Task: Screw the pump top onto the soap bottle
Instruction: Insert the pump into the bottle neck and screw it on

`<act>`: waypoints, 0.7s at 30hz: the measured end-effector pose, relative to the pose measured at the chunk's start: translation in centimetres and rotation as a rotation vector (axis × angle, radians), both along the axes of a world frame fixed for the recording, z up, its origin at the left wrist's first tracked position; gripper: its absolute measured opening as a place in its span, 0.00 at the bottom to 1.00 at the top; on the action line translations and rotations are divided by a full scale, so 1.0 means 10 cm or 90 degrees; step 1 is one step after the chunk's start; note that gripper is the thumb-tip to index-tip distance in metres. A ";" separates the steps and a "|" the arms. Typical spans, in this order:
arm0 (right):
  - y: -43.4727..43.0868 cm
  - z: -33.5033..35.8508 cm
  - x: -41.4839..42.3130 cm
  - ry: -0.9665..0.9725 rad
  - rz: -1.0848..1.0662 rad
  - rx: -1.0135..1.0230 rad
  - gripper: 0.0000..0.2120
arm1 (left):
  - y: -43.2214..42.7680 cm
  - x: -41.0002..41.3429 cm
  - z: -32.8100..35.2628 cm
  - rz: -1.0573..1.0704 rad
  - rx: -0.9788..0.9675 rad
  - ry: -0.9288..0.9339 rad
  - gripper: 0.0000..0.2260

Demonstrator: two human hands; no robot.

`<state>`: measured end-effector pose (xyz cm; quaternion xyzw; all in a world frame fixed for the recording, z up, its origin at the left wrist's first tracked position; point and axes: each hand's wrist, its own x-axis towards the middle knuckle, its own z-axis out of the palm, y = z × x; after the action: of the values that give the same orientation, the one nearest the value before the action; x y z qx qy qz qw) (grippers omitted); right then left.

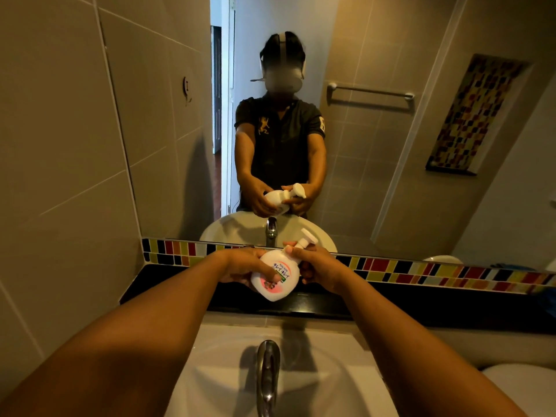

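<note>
a: bathroom tiles and a mirror (pixel 376 145) are framing a white sink (pixel 301 371); where is the soap bottle (pixel 275 276) sitting?

b: it is hanging in the air above the black counter (pixel 421 305), tilting, neck pointing up and away to the right.

a: who is holding what?

b: left hand (pixel 240 266) is clasping the body; right hand (pixel 319 266) is pinching the collar below the pump top (pixel 307 239), the nearer hand for twisting about that axis.

Grey tiled walls (pixel 69 164) are lit dimly. A mirror (pixel 376 152) is mounted above a multicoloured mosaic strip (pixel 421 270), a black worktop (pixel 168 281), a white sink (pixel 216 365) and a chrome tap (pixel 267 374).
</note>
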<state>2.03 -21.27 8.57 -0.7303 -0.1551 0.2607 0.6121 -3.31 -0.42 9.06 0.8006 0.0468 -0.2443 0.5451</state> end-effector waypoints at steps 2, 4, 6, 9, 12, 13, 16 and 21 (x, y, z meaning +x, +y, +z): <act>0.00 0.04 -0.02 -0.013 0.008 -0.013 0.21 | 0.05 -0.01 0.04 -0.011 -0.070 0.054 0.25; 0.03 0.07 -0.03 -0.038 -0.003 -0.027 0.22 | 0.05 -0.02 0.07 -0.017 -0.101 0.070 0.24; 0.07 0.07 -0.04 -0.070 -0.020 -0.026 0.19 | 0.03 -0.02 0.06 -0.012 -0.080 0.047 0.24; 0.09 0.05 -0.04 -0.118 -0.045 -0.019 0.14 | -0.03 -0.03 0.04 0.007 -0.008 -0.020 0.25; 0.11 0.03 -0.05 -0.142 -0.078 -0.015 0.11 | -0.09 -0.04 0.02 0.022 0.018 -0.078 0.22; 0.12 0.03 -0.05 -0.144 -0.092 -0.015 0.12 | -0.11 -0.04 0.01 0.027 0.026 -0.098 0.21; 0.13 0.00 -0.05 -0.144 -0.128 -0.014 0.14 | -0.18 -0.04 -0.02 0.040 0.074 -0.159 0.22; 0.11 -0.03 -0.06 -0.137 -0.165 -0.014 0.11 | -0.23 -0.03 -0.03 0.042 0.087 -0.177 0.23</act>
<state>1.46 -20.14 8.23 -0.7744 -0.1209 0.1016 0.6127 -3.63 -2.74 8.72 0.8600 0.0134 -0.1093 0.4983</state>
